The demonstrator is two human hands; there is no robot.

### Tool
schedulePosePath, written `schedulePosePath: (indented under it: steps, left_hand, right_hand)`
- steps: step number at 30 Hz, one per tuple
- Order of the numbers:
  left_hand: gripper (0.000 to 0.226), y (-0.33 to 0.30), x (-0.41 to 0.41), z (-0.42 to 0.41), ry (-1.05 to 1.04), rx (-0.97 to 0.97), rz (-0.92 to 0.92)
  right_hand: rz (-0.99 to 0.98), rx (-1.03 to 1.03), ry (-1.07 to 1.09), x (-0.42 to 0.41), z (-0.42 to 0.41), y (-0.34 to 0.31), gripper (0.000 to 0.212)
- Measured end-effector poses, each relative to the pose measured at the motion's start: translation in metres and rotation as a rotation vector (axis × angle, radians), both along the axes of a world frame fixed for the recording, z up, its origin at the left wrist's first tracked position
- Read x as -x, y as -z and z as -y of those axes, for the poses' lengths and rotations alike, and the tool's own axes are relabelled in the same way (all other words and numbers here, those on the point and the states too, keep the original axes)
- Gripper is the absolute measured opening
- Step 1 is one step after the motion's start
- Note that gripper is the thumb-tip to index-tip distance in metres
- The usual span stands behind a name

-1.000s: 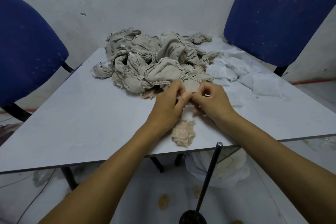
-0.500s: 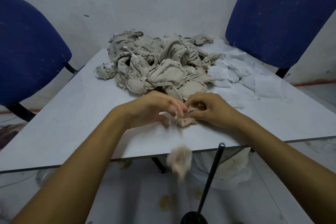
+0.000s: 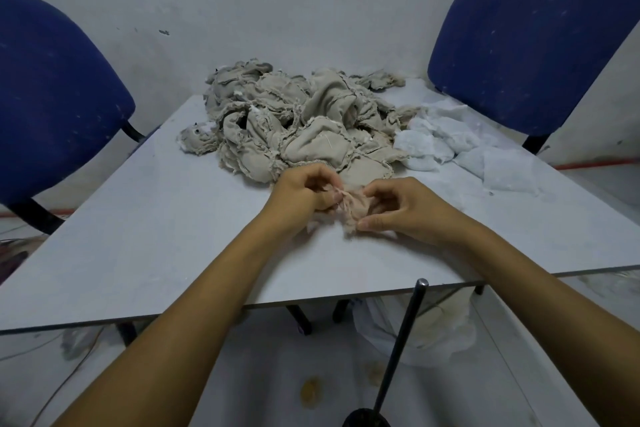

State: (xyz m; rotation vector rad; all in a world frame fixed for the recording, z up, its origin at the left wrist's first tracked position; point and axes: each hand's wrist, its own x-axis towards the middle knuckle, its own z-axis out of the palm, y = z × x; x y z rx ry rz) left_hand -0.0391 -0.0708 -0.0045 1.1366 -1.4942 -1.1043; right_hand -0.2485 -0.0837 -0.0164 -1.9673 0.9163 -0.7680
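Pinkish cloth scrap (image 3: 353,210) sits on the bench (image 3: 156,236) between the two hands, just at 6 o'clock of the big heap of beige rags (image 3: 304,128). The left hand (image 3: 303,189) has its fingers curled and pinches a thin twisted bit of the scrap at its 10 o'clock edge. The right hand (image 3: 407,206) is curled round the 3 o'clock side, with thumb and forefinger nipping the frayed hem near 5 o'clock.

The scrap looks very light, limp and loosely woven, and its edges are fuzzy. It should crumple at any touch, carry no weight of its own, and probably shed threads or tear along the weave if pulled hard. It is not slippery, since the rough nap gives the fingertips purchase. The sound places to hold it seem to be the firmer body of the cloth just inside the fringe, pinched on opposite sides so that the pull runs straight across. Gripping the loose threads alone would likely only draw them out.

White wadding (image 3: 446,149) lies at 2 o'clock of the hands, well apart from them.
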Motion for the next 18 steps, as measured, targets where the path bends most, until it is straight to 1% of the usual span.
schedulePosePath:
  steps: [2, 4, 5, 7, 8, 10, 12, 13, 14, 16, 17, 18]
  left_hand:
    - [0.032, -0.004, -0.003, 0.0, 0.055, -0.037, -0.007]
    - [0.034, -0.006, -0.004, -0.001, 0.142, -0.098, 0.074]
    - [0.028, -0.007, -0.004, -0.001, 0.174, -0.118, 0.114]
    - [0.014, -0.009, -0.002, -0.003, 0.214, -0.129, 0.165]
    - [0.011, -0.009, -0.002, -0.004, 0.231, -0.125, 0.178]
    - [0.01, -0.009, 0.0, -0.005, 0.256, -0.103, 0.161]
    - [0.009, -0.005, 0.004, -0.004, 0.262, -0.083, 0.077]
    - [0.009, -0.004, 0.009, -0.006, 0.232, -0.055, 0.062]
    - [0.01, -0.002, 0.015, -0.008, 0.176, 0.012, 0.083]
    - [0.013, 0.003, 0.027, -0.01, -0.004, 0.247, 0.254]
    - [0.016, 0.003, 0.031, -0.011, -0.081, 0.346, 0.361]
    - [0.019, 0.002, 0.033, -0.011, -0.109, 0.385, 0.423]
  right_hand:
    - [-0.013, 0.03, 0.008, -0.001, 0.001, 0.001, 0.012]
    - [0.026, 0.089, 0.049, -0.003, -0.001, 0.003, 0.009]
    - [0.083, 0.096, 0.07, -0.003, -0.002, 0.004, 0.008]
    - [0.206, 0.044, 0.088, -0.002, -0.004, 0.003, 0.006]
    - [0.241, 0.02, 0.097, -0.001, -0.005, 0.003, 0.006]
    - [0.269, 0.023, 0.149, 0.0, -0.006, 0.003, 0.009]
    - [0.262, 0.08, 0.234, -0.003, -0.007, 0.004, 0.016]
    - [0.225, 0.14, 0.284, -0.005, -0.008, 0.006, 0.02]
    - [0.167, 0.215, 0.33, -0.007, -0.01, 0.006, 0.023]
    - [0.087, 0.328, 0.36, -0.01, -0.012, 0.007, 0.027]
    - [0.097, 0.331, 0.345, -0.009, -0.012, 0.006, 0.027]
    - [0.126, 0.306, 0.327, -0.008, -0.013, 0.005, 0.025]
